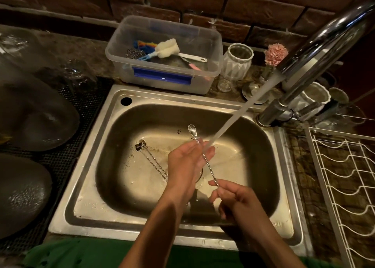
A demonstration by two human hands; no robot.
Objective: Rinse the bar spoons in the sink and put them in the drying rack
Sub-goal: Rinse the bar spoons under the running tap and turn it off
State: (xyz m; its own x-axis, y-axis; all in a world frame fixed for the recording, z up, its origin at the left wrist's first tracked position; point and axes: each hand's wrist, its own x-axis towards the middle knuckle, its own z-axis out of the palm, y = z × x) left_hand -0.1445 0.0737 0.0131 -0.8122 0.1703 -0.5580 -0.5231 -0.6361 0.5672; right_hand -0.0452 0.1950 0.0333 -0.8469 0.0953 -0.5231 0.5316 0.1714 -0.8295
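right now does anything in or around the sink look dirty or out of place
Yes: dark specks and brownish grime are scattered over the sink floor, thickest near the two spoons lying at its left. Nothing looks spilled or broken; the drying rack on the right holds no spoons yet.

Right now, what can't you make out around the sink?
- Head view: the sink drain, hidden behind the left hand.
- Handle ends of the two bar spoons lying in the basin, covered by that hand.
- Drying rack, cut off by the right edge.
- Faucet top, out of frame.
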